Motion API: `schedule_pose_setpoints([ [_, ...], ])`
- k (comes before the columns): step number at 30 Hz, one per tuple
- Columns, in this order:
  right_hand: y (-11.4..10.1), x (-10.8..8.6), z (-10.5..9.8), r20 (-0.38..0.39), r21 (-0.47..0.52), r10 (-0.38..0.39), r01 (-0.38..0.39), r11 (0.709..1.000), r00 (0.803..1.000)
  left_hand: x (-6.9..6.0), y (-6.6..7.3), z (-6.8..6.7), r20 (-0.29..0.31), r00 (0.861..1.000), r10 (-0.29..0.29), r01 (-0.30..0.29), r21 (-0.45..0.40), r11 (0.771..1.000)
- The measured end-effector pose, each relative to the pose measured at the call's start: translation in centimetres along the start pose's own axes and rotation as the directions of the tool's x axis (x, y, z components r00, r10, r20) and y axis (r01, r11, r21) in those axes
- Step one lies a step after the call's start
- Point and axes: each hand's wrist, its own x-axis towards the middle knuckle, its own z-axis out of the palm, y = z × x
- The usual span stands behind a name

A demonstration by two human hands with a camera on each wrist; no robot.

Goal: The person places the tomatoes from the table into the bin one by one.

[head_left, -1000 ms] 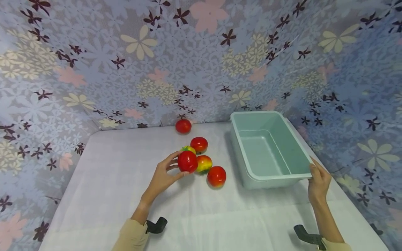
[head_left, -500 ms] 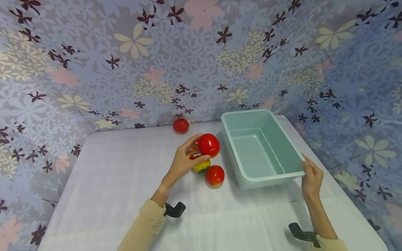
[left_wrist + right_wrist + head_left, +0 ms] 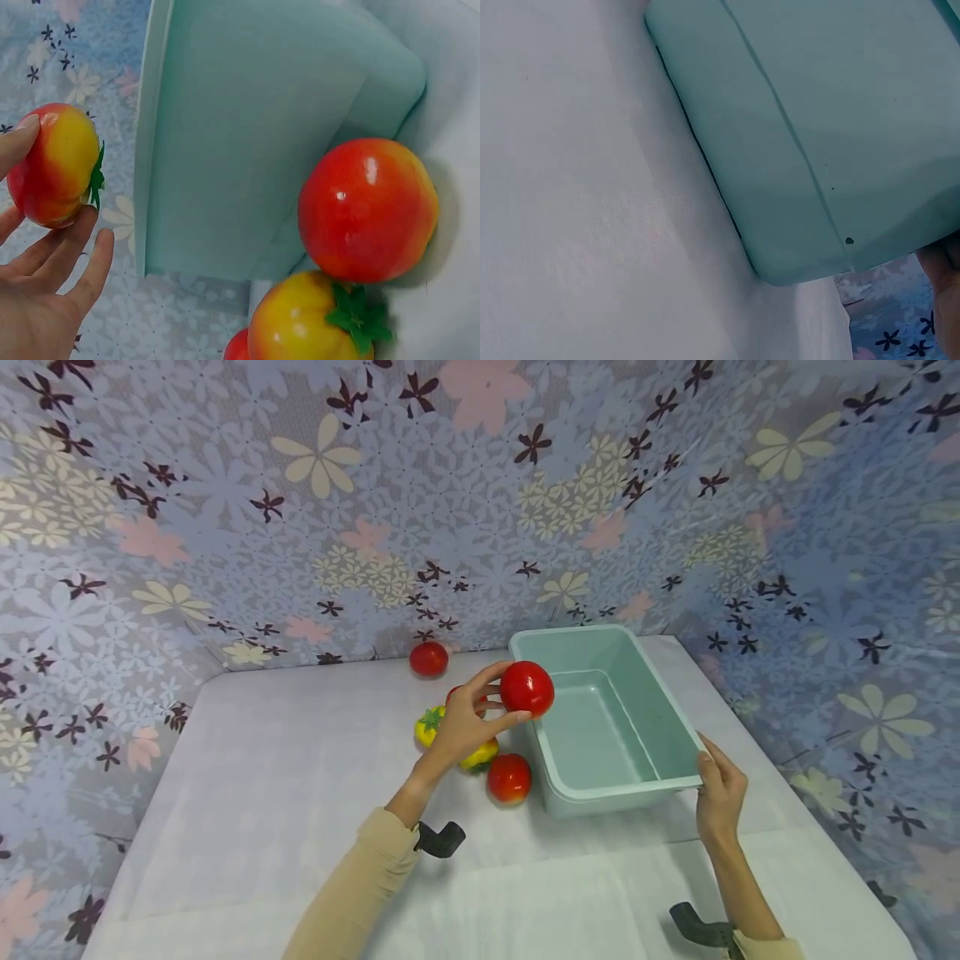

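My right hand [image 3: 722, 789] grips the green tub [image 3: 600, 735] at its four o'clock corner. By its ten o'clock side, my left hand [image 3: 467, 722] holds up a red tomato [image 3: 527, 689]; it looks slippery, so a loose hold could drop it outside.

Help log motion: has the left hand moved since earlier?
Yes: the left hand moved right and up in head view, against the blue floral fabric backdrop.

From where I stand, I can read no text, label, brand, number or sign on anything here.
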Motion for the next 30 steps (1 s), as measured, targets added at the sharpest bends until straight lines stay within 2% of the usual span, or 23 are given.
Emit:
schedule_pose_setpoints([
  [3,0.0,-0.1,0.1,0.013,-0.014,-0.016,0.016,1.000,1.000,0.7,-1.5,0.5,0.009,1.000,0.004,-0.004,0.012,1.000],
  [6,0.0,-0.1,0.1,0.013,-0.035,-0.015,0.015,0.999,1.000,1.3,-2.6,1.1,0.021,1.000,0.005,-0.006,0.070,0.998],
  [10,0.0,-0.2,0.0,0.006,-0.078,-0.010,0.010,0.997,1.000,1.9,-2.9,2.0,0.043,0.999,-0.008,0.001,0.151,0.988],
  [16,0.1,-0.2,-0.1,-0.002,-0.089,-0.002,0.002,0.996,1.000,2.3,-3.1,2.9,0.048,0.996,-0.079,0.066,0.218,0.974],
  [19,0.3,-0.2,-0.1,-0.002,-0.070,-0.005,0.005,0.998,1.000,2.4,-3.2,3.3,0.042,0.995,-0.094,0.077,0.304,0.950],
  [23,0.4,-0.1,-0.2,-0.012,-0.055,-0.015,0.014,0.998,1.000,2.7,-3.2,3.7,0.056,0.997,-0.061,0.031,0.430,0.902],
  [27,0.4,-0.1,-0.1,-0.022,-0.034,-0.008,0.007,0.999,1.000,2.8,-3.3,4.0,0.080,0.996,-0.034,-0.011,0.499,0.867],
  [30,0.4,-0.2,-0.1,-0.024,-0.026,-0.008,0.007,1.000,1.000,2.9,-3.5,4.2,0.105,0.994,-0.026,-0.040,0.576,0.816],
])
